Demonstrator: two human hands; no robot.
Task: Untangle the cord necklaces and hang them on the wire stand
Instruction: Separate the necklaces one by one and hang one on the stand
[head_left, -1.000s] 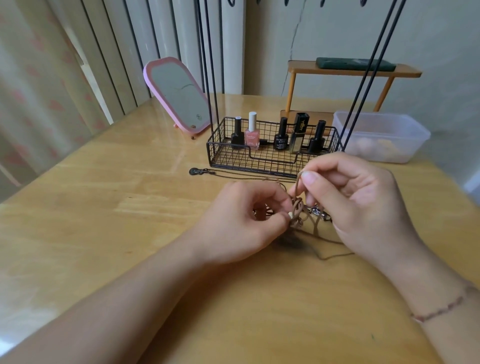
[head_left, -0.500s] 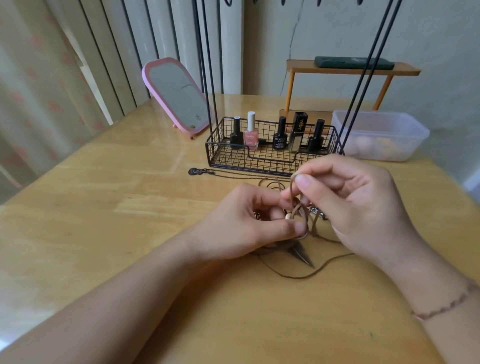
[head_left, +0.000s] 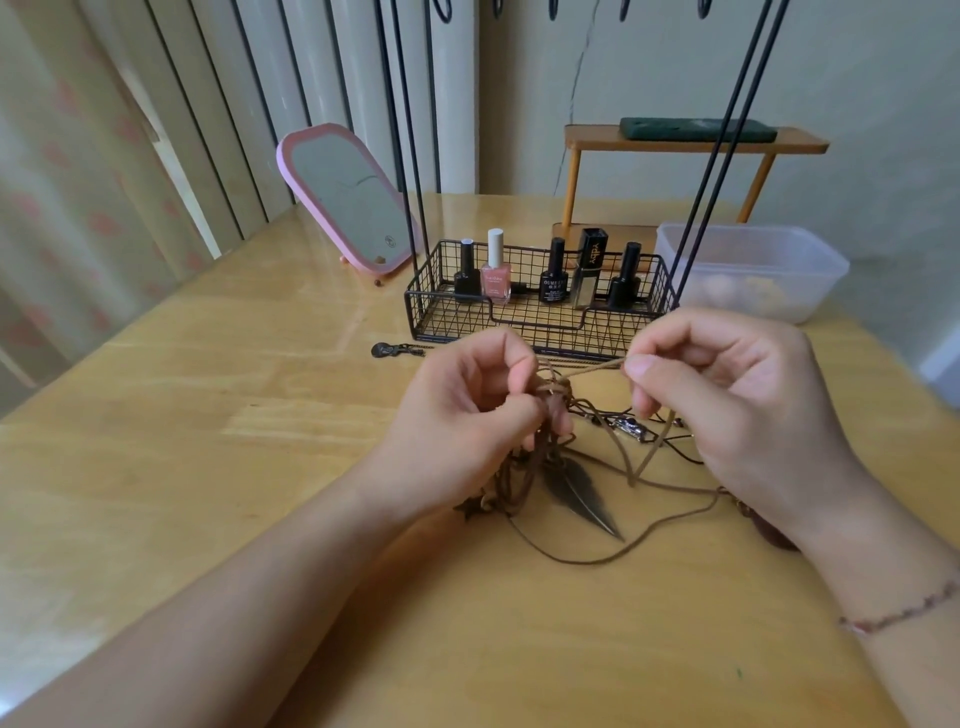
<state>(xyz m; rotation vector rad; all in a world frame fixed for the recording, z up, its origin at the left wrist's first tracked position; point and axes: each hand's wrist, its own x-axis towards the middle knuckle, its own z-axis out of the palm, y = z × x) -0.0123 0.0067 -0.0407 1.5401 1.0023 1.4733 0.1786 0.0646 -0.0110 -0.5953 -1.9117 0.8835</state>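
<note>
A tangle of brown cord necklaces hangs between my hands just above the wooden table. My left hand pinches the knotted bunch of cords. My right hand pinches one tan cord and holds it taut to the right. A dark metal feather pendant dangles from the bunch onto the table, and a small silver pendant lies under the cords. Behind stands the black wire stand, whose rods rise out of view to hooks at the top edge.
Several nail polish bottles stand in the stand's basket. A dark chain necklace with a pendant lies left of the basket. A pink mirror, a clear plastic tub and a small wooden shelf sit at the back.
My hands have moved apart: the right hand drew one cord out to the right, and the left hand lifted the bunch, so the feather pendant now hangs free.
</note>
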